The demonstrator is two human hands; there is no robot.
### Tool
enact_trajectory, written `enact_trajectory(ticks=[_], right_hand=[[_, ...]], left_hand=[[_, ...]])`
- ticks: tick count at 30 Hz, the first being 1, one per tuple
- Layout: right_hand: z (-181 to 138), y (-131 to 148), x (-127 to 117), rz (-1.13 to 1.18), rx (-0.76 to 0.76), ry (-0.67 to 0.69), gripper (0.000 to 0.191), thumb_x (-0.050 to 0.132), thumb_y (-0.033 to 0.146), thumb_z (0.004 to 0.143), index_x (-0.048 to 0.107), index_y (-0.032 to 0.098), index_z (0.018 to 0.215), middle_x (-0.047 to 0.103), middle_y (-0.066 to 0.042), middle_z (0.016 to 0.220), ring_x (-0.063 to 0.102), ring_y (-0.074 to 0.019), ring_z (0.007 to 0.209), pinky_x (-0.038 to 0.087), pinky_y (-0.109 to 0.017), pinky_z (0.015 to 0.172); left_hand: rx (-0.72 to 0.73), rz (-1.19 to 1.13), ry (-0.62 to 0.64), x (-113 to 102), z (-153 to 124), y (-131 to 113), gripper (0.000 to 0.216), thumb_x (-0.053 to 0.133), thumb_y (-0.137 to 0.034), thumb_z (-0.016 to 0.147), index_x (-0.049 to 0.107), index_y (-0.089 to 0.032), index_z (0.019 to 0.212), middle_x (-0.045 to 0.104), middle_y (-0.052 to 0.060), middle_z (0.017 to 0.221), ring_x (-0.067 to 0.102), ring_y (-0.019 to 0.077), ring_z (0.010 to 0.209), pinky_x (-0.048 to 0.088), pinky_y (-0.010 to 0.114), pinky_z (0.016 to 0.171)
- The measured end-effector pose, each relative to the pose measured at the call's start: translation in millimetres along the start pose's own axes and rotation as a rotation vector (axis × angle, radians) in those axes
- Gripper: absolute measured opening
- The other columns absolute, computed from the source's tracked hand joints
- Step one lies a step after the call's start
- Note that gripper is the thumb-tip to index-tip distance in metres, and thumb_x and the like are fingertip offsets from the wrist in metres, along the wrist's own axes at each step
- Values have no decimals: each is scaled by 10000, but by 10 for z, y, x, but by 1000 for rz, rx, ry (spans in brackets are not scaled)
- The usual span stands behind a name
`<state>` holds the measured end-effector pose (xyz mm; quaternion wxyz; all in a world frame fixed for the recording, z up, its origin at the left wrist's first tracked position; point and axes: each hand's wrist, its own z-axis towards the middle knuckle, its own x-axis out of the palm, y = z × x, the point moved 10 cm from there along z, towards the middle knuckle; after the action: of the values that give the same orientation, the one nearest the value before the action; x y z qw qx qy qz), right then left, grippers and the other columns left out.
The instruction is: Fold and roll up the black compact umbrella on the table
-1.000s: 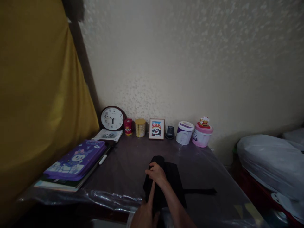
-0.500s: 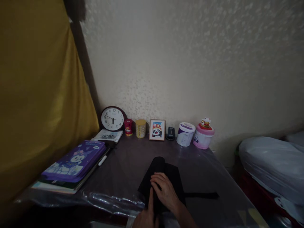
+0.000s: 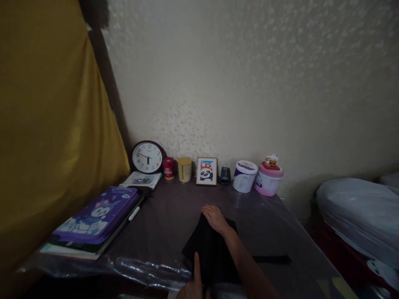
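A black folded cloth (image 3: pixel 209 249) lies on the dark table (image 3: pixel 168 216) near its front edge. My right hand (image 3: pixel 215 217) rests flat on the cloth's far end, fingers stretched out and pressing it down. My left hand (image 3: pixel 193 282) is at the bottom edge of view, its index finger pointing forward and lying on the near part of the cloth; the other fingers are out of view. A thin black strap (image 3: pixel 272 260) runs out from the cloth to the right.
Along the wall stand a round clock (image 3: pixel 147 157), a red tin (image 3: pixel 168 167), a gold tin (image 3: pixel 184 169), a framed panda picture (image 3: pixel 206 170), a white tub (image 3: pixel 245 176) and a pink tub (image 3: pixel 268 178). Purple case on books (image 3: pixel 96 216) at left. Yellow curtain (image 3: pixel 46 124) left; bagged bundle (image 3: pixel 358 216) right.
My right hand slid back toward me over the cloth, then forward to its far end, flattening the raised roll there. My left finger stays on the near part.
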<state>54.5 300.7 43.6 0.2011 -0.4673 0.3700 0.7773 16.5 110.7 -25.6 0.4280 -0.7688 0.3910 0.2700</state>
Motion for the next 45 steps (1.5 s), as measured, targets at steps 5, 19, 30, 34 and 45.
enact_trajectory(ticks=[5, 19, 30, 34, 45], right_hand=[[-107, 318, -110, -14, -61, -50, 307, 433, 227, 890, 580, 188, 1156, 528, -84, 1298, 371, -185, 1277, 173, -422, 1092], [-1154, 800, -323, 600, 79, -78, 376, 325, 382, 918, 665, 227, 962, 684, -39, 983, 615, -153, 924, 461, -272, 851], [-1801, -795, -457, 297, 564, -517, 443, 390, 542, 790, 633, 182, 880, 687, -128, 855, 645, -272, 811, 493, -409, 763], [-1806, -760, -566, 213, 564, -585, 456, 396, 543, 784, 622, 170, 918, 672, -146, 905, 630, -282, 862, 481, -415, 789], [-1720, -856, -514, 395, 638, -521, 400, 448, 530, 726, 664, 199, 792, 709, -107, 840, 649, -269, 823, 485, -395, 780]], left_hand=[[11, -18, -34, 3, 21, 24, 765, 393, -231, 828, -103, -66, 1385, 680, 150, 1009, 649, 233, 895, 442, 298, 715], [95, 70, -112, -13, -72, -18, 634, 339, -262, 860, 96, -39, 1402, 646, 134, 1075, 609, 206, 966, 415, 264, 758], [107, 54, -167, -23, -61, -4, 705, 321, -284, 873, -73, -2, 1385, 647, 132, 1062, 599, 212, 958, 393, 274, 759], [98, 62, -180, -28, -59, 11, 708, 323, -292, 871, -71, -7, 1386, 652, 134, 1041, 603, 213, 941, 392, 274, 746], [68, 45, -157, -48, -100, 1, 695, 318, -293, 882, -72, -28, 1393, 655, 117, 1054, 600, 193, 953, 377, 249, 745]])
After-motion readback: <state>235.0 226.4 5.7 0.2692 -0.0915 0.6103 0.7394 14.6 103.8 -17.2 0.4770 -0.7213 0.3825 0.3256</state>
